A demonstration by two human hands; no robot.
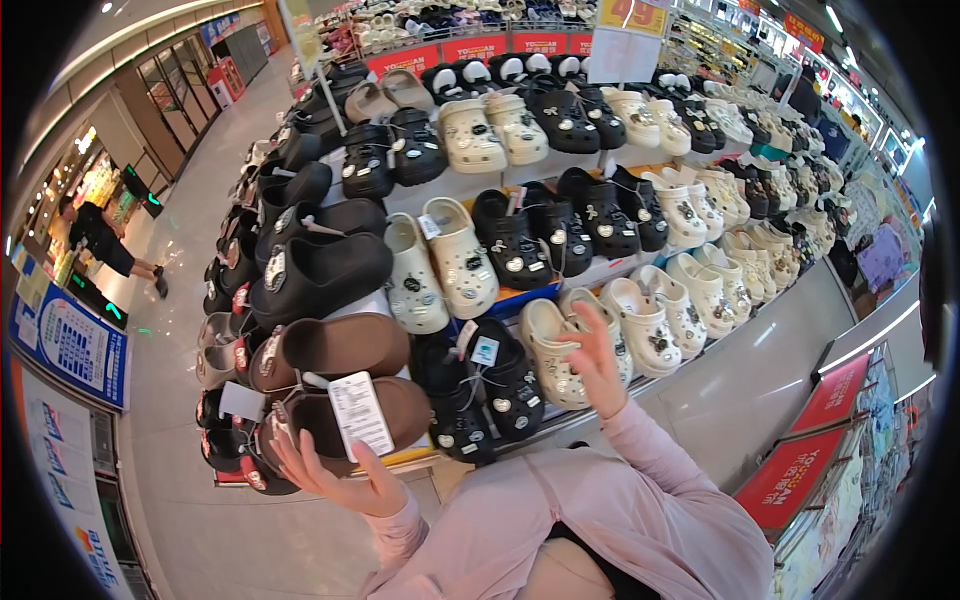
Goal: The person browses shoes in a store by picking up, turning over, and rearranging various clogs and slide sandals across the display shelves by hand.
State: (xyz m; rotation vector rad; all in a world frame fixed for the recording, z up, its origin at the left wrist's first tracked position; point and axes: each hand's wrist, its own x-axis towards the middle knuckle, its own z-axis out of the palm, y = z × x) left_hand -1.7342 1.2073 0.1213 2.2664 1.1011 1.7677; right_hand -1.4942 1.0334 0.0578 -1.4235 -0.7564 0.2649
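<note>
My left hand (335,478) is raised with its fingers spread, in front of the lower brown clog (405,412) and just below a white tag (361,415). It holds nothing. My right hand (594,358) is also raised and empty, its fingers apart, in front of a pair of cream clogs (556,375). Between the hands stands a pair of black clogs with charms (513,390) and a small tag. Behind them are white clogs (466,270) and more black clogs (510,240).
The tiered display carries several more rows of clogs, with large black ones (320,275) at the left. A price sign (625,45) rises at the back. Tiled floor (190,380) lies to the left, where a person (105,240) walks. Red-panelled racks (805,450) stand at the right.
</note>
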